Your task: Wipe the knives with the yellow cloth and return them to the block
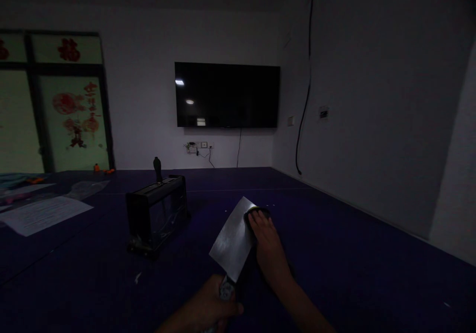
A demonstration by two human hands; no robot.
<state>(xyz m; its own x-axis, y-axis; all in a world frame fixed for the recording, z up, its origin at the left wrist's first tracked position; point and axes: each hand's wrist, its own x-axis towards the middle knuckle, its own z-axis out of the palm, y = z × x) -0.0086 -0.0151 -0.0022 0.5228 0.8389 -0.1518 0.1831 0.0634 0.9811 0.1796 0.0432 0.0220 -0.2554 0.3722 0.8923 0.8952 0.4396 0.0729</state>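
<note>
On the table before us, the knife block stands left of the cleaver, a handle in its top. Papers lie farther left, and behind the table we see the television on the wall above sockets.

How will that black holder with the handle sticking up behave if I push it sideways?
The black holder would probably move as one stiff piece, given its boxy frame. Narrow for its height, it might tip if shoved high. The dark handle may wobble, since it juts above the top.
</note>
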